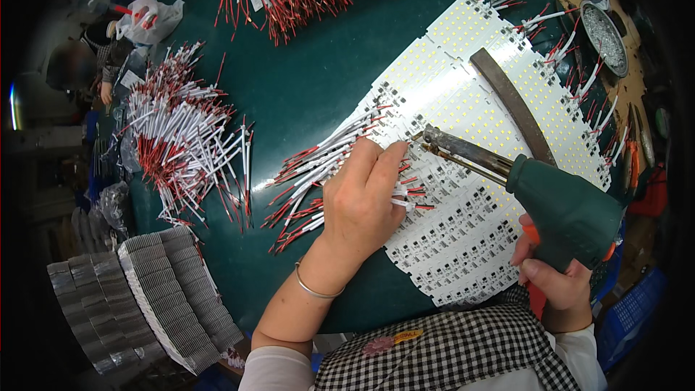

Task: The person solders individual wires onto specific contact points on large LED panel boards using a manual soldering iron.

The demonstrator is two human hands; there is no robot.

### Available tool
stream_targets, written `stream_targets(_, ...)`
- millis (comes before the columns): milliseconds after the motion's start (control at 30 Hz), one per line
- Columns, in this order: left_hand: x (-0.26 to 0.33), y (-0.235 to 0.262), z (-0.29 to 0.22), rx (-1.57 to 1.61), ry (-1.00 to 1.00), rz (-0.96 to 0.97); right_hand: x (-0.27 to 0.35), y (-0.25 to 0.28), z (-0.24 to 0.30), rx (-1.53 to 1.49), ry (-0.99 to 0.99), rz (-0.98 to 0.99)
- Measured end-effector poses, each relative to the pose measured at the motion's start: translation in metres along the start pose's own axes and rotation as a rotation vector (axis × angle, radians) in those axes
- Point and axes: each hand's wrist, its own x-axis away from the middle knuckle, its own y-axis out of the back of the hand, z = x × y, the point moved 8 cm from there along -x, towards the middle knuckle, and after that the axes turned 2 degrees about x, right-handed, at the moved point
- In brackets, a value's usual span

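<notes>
Head view: the left hand (360,199) presses its fingers (387,163) narrow on red-white wires (311,174) at the white boards' (463,101) left edge. The right hand (554,275) grips a green soldering gun (561,210), tip over the boards. More wires (181,145) lie left on the green surface (304,65).

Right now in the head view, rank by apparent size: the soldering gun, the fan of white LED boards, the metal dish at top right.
1. Fan of white LED boards
2. Soldering gun, though nearer the camera
3. Metal dish
</notes>
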Motion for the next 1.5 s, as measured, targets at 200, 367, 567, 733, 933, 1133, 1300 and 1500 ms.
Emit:
stream_targets(200,0.0,-0.001,0.0,0.013,-0.006,0.01,-0.004,-0.004,-0.005,0.07,-0.01,0.042)
stream_targets(367,0.002,0.0,0.001,0.007,-0.003,0.009,-0.011,-0.008,-0.003,0.119,0.043,0.09)
stream_targets(567,-0.002,0.001,-0.001,-0.008,0.025,-0.001,-0.008,-0.009,0.002,0.261,0.188,0.102)
stream_targets(733,0.001,-0.001,0.0,0.014,-0.01,0.013,-0.004,0.004,-0.002,-0.075,-0.074,-0.182)
stream_targets(933,-0.002,0.001,-0.001,-0.021,0.032,0.009,0.003,0.011,-0.001,-0.13,-0.05,-0.243)
stream_targets(1133,-0.001,0.002,0.01,0.075,0.037,-0.026,0.015,0.015,-0.004,-0.096,-0.083,-0.204)
stream_targets(1300,-0.001,-0.001,0.008,0.111,-0.01,0.051,0.02,0.016,-0.01,-0.038,-0.017,-0.096)
stream_targets(1500,-0.001,0.0,0.003,0.032,-0.065,0.023,0.015,0.004,-0.007,0.075,0.044,0.048)
